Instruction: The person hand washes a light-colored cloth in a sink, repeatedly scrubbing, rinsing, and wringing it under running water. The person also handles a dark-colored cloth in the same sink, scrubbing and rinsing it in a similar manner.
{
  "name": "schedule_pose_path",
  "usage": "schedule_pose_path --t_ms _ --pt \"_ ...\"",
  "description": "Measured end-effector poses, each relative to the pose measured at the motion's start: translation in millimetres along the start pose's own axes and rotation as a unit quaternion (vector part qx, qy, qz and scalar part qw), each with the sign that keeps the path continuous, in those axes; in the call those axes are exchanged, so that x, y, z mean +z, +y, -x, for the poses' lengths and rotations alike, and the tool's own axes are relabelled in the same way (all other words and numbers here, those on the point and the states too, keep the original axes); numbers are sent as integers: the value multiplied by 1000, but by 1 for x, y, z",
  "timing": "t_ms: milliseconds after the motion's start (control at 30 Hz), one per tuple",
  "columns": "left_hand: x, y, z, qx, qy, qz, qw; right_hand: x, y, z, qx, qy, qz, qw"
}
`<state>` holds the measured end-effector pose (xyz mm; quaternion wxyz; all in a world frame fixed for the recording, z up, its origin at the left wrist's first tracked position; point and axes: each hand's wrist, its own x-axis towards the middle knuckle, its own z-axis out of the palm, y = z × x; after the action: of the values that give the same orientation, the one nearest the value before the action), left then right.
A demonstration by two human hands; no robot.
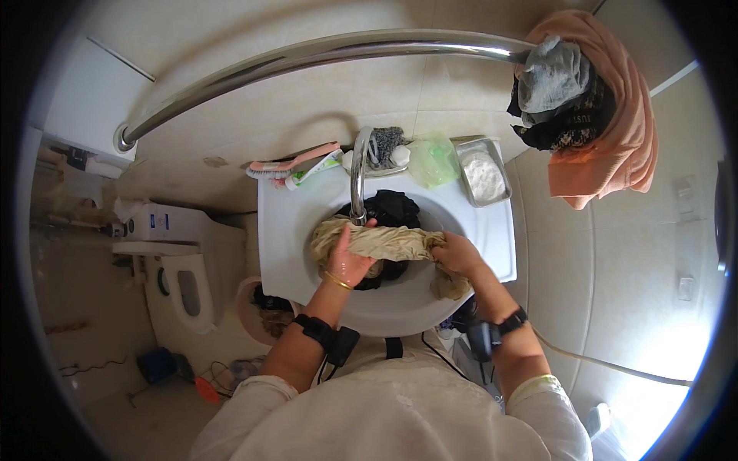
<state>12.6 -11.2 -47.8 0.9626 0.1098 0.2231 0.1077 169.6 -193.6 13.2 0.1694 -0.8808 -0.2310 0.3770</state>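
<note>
A crumpled beige cloth [396,240] stretches across the white washbasin [270,250], just below the chrome faucet [359,173]. My left hand [350,263] holds its left part, palm turned up, with the thumb in front and fingertips showing past the far edge. At the other end my right hand [459,254] is closed round the fabric, and a loose end hangs below it toward the basin's rim. What kind of garment it is, I cannot tell. Dark cloth [390,206] lies bunched in the bowl, partly hidden behind the beige one.
Along the basin's back ledge lie a pink brush [296,162], a green-and-white tube [314,170], a green plastic bag [432,161] and a metal tray [498,194] of white powder. Clothes [607,165] drape over a chrome rail [307,58]. A toilet [190,290] and pink tub [250,319] stand left.
</note>
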Motion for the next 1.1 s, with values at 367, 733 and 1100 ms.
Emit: schedule_pose_path --t_ms 367,733,1100 --pt "-18 -35 -8 -140 201 -55 968 73 8 -76 4 129 -131 983" --pt "-34 -52 -26 -125 123 -13 984 53 -53 -20 -14 139 -79 987" --pt "-14 -43 -23 -183 -119 146 965 80 -54 7 -251 160 7 955"
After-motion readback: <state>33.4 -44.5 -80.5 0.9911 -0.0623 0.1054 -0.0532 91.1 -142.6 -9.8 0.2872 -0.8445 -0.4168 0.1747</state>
